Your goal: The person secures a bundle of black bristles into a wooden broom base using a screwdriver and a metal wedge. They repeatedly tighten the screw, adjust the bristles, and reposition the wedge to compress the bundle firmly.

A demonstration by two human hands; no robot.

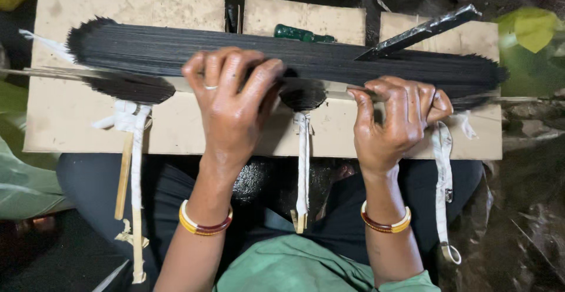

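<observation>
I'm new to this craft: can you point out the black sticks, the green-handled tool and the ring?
black sticks (176, 48): head view, middle of the bundle's left half.
green-handled tool (294, 32): head view, on its green handle.
ring (210, 87): head view, band on left hand's finger.

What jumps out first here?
A long bundle of black sticks lies across a pale board. The left hand presses flat on its middle; the right hand curls over its right part. A dark flat bar angles up at upper right.
</observation>
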